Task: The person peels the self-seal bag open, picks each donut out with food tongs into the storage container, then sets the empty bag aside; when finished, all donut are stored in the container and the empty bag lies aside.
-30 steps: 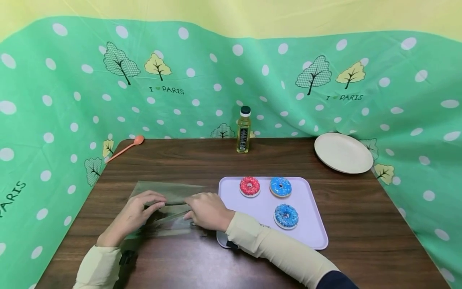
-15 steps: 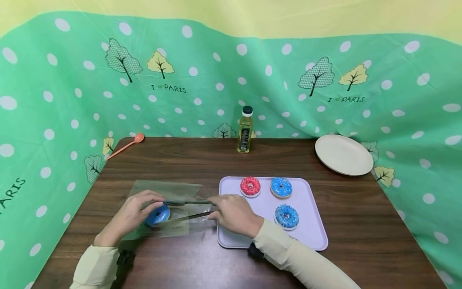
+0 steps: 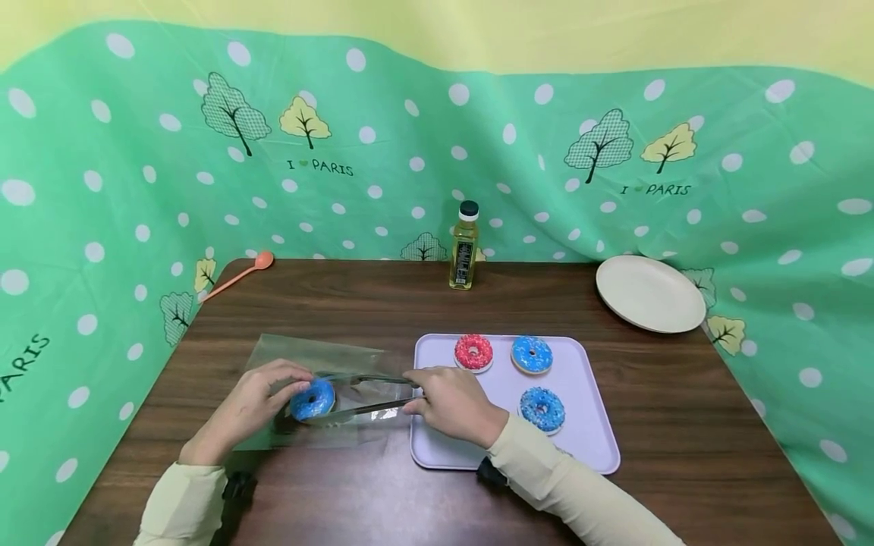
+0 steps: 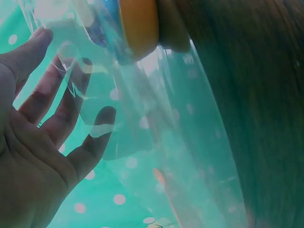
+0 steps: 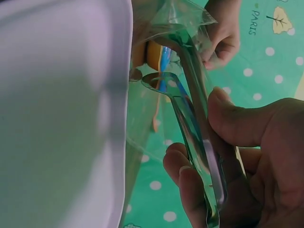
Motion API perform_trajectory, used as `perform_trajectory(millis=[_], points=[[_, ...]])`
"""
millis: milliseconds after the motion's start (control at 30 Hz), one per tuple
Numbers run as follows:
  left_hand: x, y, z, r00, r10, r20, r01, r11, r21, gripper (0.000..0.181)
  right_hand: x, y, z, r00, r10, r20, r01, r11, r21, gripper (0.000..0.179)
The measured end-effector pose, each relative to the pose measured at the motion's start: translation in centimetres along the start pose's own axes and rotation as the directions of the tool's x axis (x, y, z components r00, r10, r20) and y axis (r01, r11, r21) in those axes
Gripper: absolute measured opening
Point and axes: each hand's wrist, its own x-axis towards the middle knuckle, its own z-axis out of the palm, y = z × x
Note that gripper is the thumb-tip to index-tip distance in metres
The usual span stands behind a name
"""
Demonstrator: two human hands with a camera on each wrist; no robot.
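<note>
A clear plastic bag (image 3: pixel 300 347) lies on the table at the left, with a blue doughnut (image 3: pixel 324 393) inside it. My left hand (image 3: pixel 249 402) holds the bag's upper side near its mouth, thumb and fingertips at the film. In the left wrist view the doughnut's tan side (image 4: pixel 138 28) shows through the plastic. Metal tongs (image 5: pixel 194 76) are gripped in my right hand (image 3: pixel 454 402), the thumb on one arm and fingers on the other. Their arms stand apart and reach into the bag, with the tips around or beside the doughnut.
Just right of the bag, a lilac tray (image 3: pixel 478 447) bears a red doughnut (image 3: pixel 464 364) and two blue ones. An oil bottle (image 3: pixel 462 258) stands at the back. A white plate (image 3: pixel 649 294) sits back right, an orange spoon (image 3: pixel 235 279) back left.
My right hand has drawn back to the right with the tongs, whose arms have spread. The blue doughnut has come into view and shifted slightly right. My left hand stays at the bag.
</note>
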Motion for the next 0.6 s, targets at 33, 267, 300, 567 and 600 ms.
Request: perform_trajectory(millis=[33, 267, 300, 567, 600], points=[[0.0, 0.0, 0.0, 1.0, -0.004, 0.002, 0.004, 1.0, -0.001, 0.012, 0.0, 0.0, 0.1, 1.0, 0.0, -0.002, 0.0, 1.0, -0.001, 0.044], [-0.3, 0.0, 0.1, 0.999, -0.039, 0.019, 0.039, 0.999, -0.012, 0.013, -0.8, 0.1, -0.4, 0.999, -0.008, -0.033, 0.008, 1.0, 0.023, 0.04], [-0.3, 0.0, 0.1, 0.999, -0.041, 0.019, 0.041, 0.999, -0.011, 0.013, -1.0, 0.2, -0.6, 0.999, -0.009, -0.042, 0.01, 1.0, 0.02, 0.039], [-0.5, 0.0, -0.2, 0.999, -0.049, 0.015, 0.049, 0.999, -0.011, 0.013, -3.6, 1.1, -2.5, 0.993, 0.084, -0.081, -0.079, 0.994, 0.072, 0.036], [-0.5, 0.0, -0.2, 0.999, -0.049, 0.013, 0.049, 0.999, -0.008, 0.014, -4.1, 1.2, -2.7, 0.991, 0.095, -0.091, -0.088, 0.993, 0.072, 0.036]])
